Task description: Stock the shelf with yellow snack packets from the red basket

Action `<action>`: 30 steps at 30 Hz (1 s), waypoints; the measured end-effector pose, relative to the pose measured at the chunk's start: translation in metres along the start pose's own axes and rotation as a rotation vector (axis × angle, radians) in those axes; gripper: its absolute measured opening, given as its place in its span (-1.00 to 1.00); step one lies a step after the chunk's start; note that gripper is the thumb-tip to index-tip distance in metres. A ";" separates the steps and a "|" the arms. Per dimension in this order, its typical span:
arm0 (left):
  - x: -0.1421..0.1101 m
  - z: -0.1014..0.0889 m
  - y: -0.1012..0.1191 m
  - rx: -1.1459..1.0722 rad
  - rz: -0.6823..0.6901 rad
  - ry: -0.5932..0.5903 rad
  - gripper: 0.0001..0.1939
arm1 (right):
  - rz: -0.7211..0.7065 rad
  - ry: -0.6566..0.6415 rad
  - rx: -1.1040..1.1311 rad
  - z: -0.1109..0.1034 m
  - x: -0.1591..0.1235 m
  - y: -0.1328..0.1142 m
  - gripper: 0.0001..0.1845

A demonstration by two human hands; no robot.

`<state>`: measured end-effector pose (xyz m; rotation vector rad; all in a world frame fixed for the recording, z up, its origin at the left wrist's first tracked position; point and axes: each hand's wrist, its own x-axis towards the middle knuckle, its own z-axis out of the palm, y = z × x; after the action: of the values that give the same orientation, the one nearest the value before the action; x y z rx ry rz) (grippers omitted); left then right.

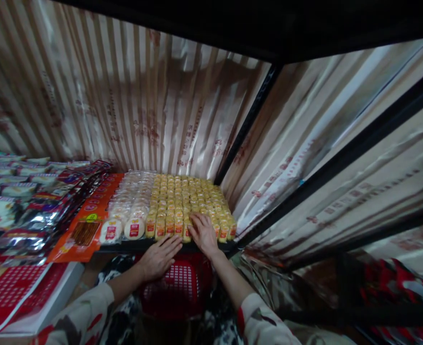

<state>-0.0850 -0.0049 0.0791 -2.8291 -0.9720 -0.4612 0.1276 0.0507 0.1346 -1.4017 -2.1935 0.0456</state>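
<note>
Rows of small yellow wrapped snack packets [186,199] fill the right part of a dark shelf [132,247]. My right hand [202,232] lies flat on the front rows of these packets, fingers stretched out. My left hand [159,256] rests at the shelf's front edge just below the packets, fingers extended and spread, holding nothing. Beside the yellow packets stand rows of round white packets with red labels [128,211]. A red plastic basket [177,287] sits under both hands, below the shelf.
Orange snack bags [87,225] and shiny dark red packets [53,206] lie to the left on the shelf. Striped printed foil [143,105] lines the back and right side. A red-and-white printed box [13,287] sits at lower left. Black frame bars [247,124] cross the right.
</note>
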 end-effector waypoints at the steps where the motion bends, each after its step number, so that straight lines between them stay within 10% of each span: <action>1: -0.003 -0.002 -0.006 -0.010 0.008 -0.019 -0.47 | -0.001 0.012 -0.006 -0.001 -0.001 0.000 -0.60; 10: 0.009 0.004 -0.048 -0.088 0.058 -0.062 -0.38 | -0.058 0.023 -0.057 -0.008 0.025 -0.022 -0.57; 22: 0.017 0.009 -0.054 -0.160 0.023 -0.164 -0.37 | 0.241 -0.443 -0.126 0.076 0.136 -0.055 -0.29; 30: 0.007 0.017 -0.054 -0.199 -0.021 -0.055 -0.35 | 0.222 -0.439 -0.121 0.074 0.156 -0.048 -0.22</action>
<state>-0.1092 0.0453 0.0662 -3.0249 -1.0202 -0.5118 0.0045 0.1800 0.1503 -1.8411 -2.4030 0.3344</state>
